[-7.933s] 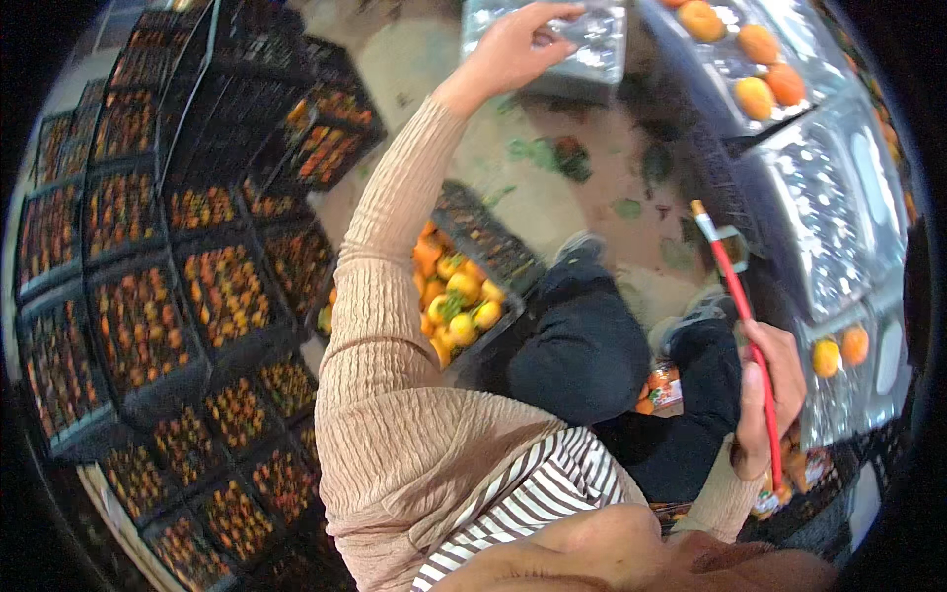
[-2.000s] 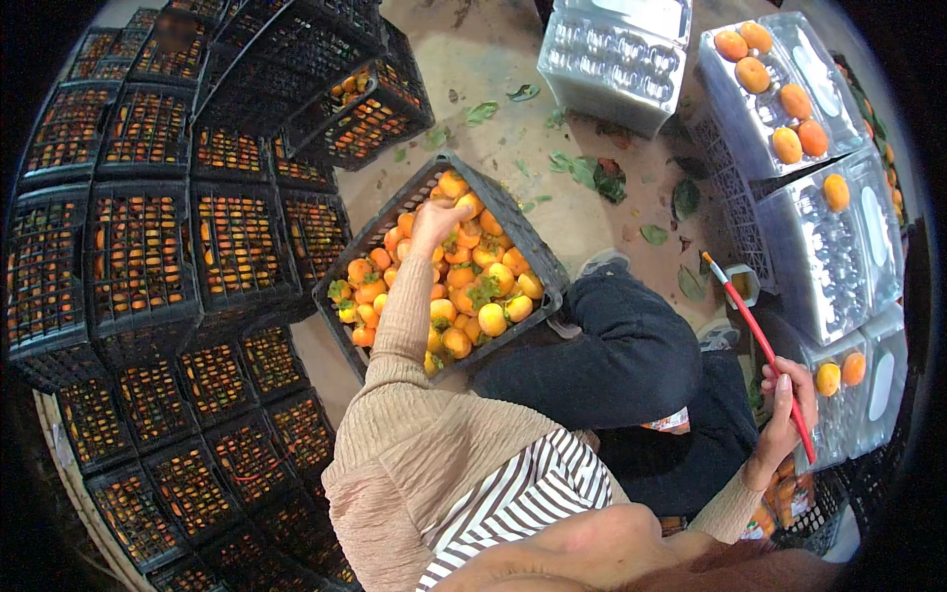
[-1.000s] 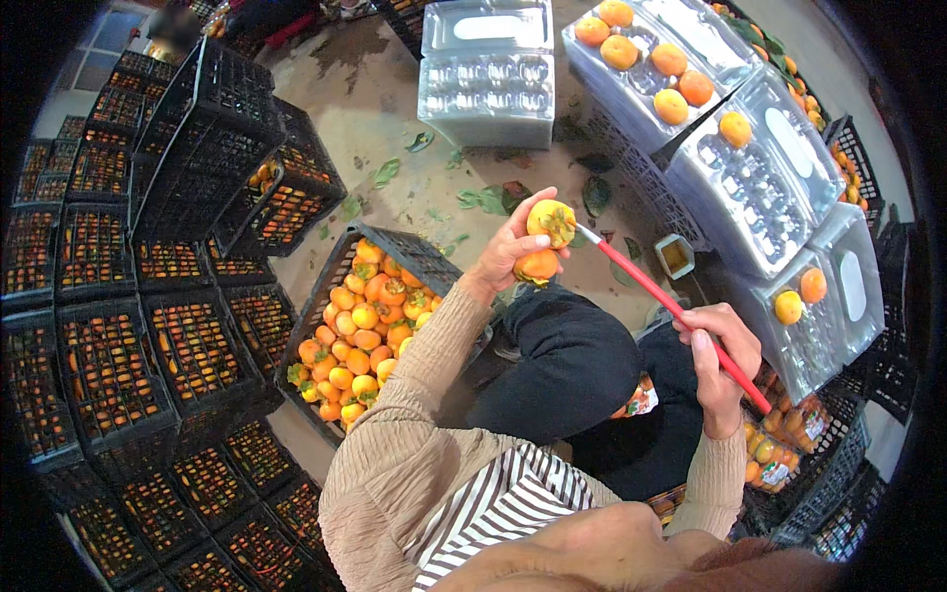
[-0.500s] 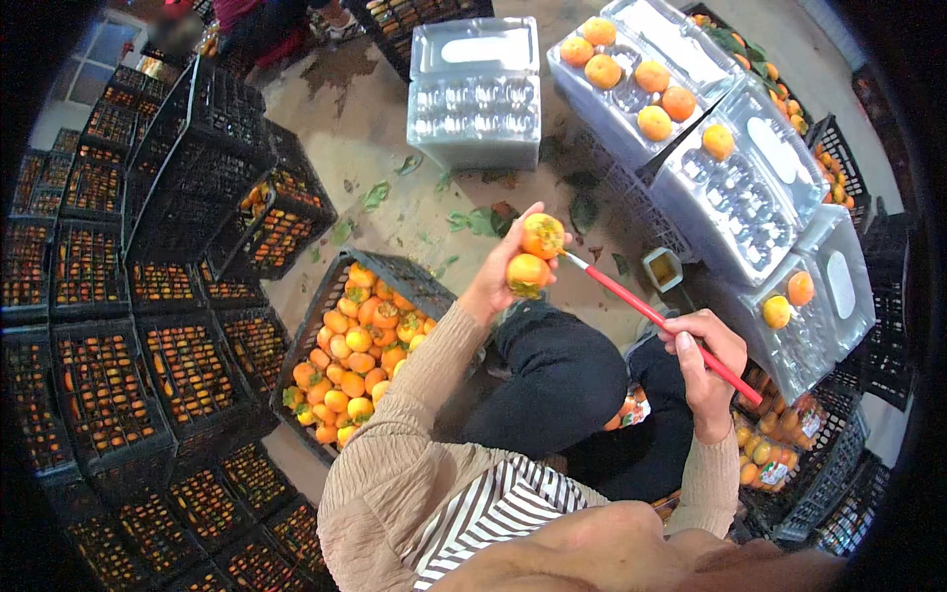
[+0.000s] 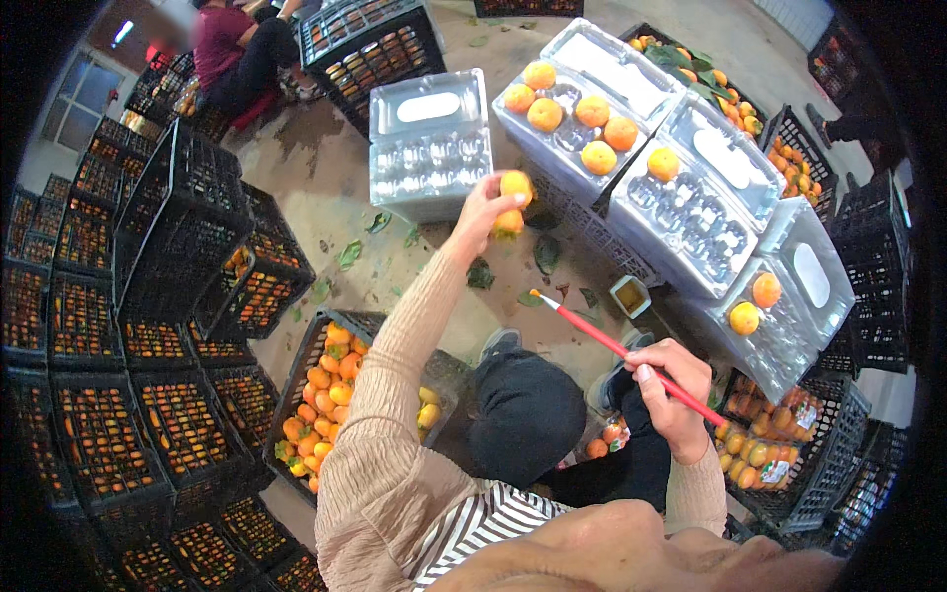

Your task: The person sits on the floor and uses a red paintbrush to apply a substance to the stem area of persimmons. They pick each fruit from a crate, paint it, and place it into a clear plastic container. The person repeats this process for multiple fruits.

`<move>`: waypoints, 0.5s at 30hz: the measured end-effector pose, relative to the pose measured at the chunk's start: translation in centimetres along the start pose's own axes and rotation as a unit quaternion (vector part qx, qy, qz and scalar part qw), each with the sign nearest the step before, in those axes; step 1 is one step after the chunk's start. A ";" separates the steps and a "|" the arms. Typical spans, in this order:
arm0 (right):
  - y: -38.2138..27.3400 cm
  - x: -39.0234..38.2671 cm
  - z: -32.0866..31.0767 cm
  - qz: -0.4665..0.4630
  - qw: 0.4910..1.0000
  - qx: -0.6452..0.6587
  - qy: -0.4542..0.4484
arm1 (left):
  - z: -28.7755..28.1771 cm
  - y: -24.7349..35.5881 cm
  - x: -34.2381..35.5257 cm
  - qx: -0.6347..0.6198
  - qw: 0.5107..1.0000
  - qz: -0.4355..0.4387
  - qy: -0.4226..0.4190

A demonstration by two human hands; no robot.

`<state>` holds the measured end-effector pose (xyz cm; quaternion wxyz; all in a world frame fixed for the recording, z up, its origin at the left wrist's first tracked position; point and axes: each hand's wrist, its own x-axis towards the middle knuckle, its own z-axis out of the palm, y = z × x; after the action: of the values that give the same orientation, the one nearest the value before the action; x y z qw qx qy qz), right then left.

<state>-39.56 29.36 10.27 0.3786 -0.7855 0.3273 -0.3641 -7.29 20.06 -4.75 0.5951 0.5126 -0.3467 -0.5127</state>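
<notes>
My left hand is closed around two orange persimmons, an upper persimmon and a lower persimmon, at the corner of a stack of clear plastic trays. In my right hand is a slim paintbrush with a red handle, gripped like a pen. Its yellowish tip points up and left, apart from the fruit. A small square dish with brownish liquid stands on the floor beyond the brush. Several persimmons sit in the cups of the near-right tray stacks.
A black crate of persimmons stands left of my knees. Tall stacks of filled black crates line the left. Bagged persimmons lie in a crate at right. Leaves litter the floor. Another person sits far left.
My left hand has moved forward with the two persimmons, away from the brush tip. The brush has lost contact with the fruit and shifted slightly left and down. The whole view has tilted.
</notes>
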 end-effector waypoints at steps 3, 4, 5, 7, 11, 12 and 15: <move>0.2 -0.2 -0.6 -0.014 1.000 -0.017 0.011 | 2.7 2.6 5.6 0.447 0.866 0.222 0.016; 0.3 -0.2 -0.9 -0.014 1.000 -0.017 0.010 | 3.8 3.3 6.9 0.478 0.849 0.224 0.002; 0.3 -0.2 -1.1 -0.014 1.000 -0.017 0.008 | 4.9 3.9 7.9 0.536 0.807 0.249 -0.004; 0.3 -0.3 -1.5 -0.010 1.000 -0.017 0.007 | 5.9 4.1 10.2 0.623 0.741 0.247 -0.050; 0.1 0.0 -1.9 0.000 1.000 -0.012 0.001 | 5.8 2.2 13.6 0.676 0.639 0.357 -0.084; 0.1 -0.1 -2.1 -0.002 1.000 -0.014 0.000 | 6.4 2.1 13.6 0.694 0.626 0.345 -0.092; 0.2 -0.3 -2.3 -0.010 1.000 -0.023 0.004 | 6.8 2.4 13.3 0.595 0.732 0.324 -0.072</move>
<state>-41.71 28.68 11.02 0.3554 -0.7955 0.3296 -0.3635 -9.91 5.34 -2.33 0.2716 0.5799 -0.7680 -0.0125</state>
